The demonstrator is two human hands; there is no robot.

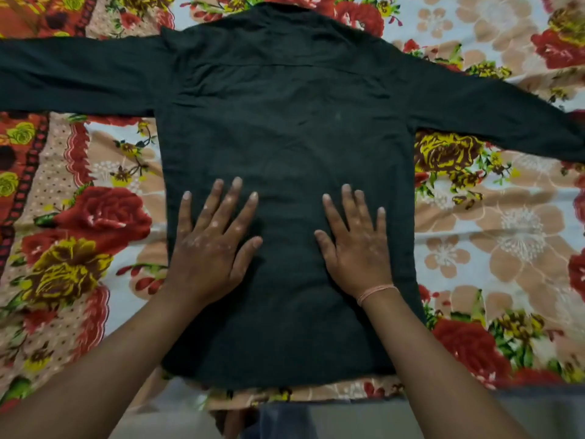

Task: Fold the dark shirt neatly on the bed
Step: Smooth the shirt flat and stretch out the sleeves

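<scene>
Only one view is given, taken from a camera worn on the head. The scene is looked at forward and steeply downward, from close above the near edge of the bed covered in a floral red, yellow and peach cotton sheet (493, 236). Wide-angle bending is seen at the frame edges.

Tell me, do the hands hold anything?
Nothing is held. The left hand and the right hand lie flat, open, on the dark shirt.
</scene>
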